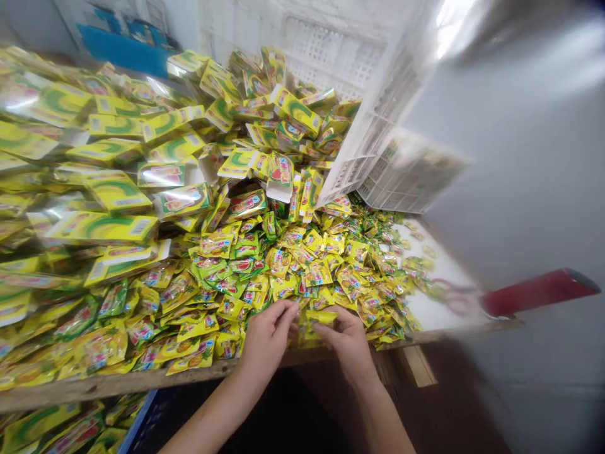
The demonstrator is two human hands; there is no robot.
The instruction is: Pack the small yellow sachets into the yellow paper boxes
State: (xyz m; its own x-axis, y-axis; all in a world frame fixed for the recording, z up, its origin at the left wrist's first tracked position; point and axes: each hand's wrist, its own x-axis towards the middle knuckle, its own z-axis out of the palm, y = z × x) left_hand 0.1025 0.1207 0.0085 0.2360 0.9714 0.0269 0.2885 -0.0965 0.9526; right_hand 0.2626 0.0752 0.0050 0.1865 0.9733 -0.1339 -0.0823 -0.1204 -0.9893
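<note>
At the table's front edge, my right hand (347,337) pinches a small yellow candy packet (322,316) between thumb and fingers. Close beside it on the left, my left hand (271,331) has its thumb and fingers pressed together; whatever may lie in them is hidden. Just beyond both hands spreads a loose heap of yellow candy packets (317,272) with fruit pictures. Some green packets (236,268) lie among them.
Many yellow-green cardboard boxes (116,189) are piled on the left and back. A white plastic crate (350,161) leans over the heap. Scissors (456,296) and a dark red cylindrical object (539,293) are at the right. A blue crate (139,419) with packets stands below the table edge (118,384).
</note>
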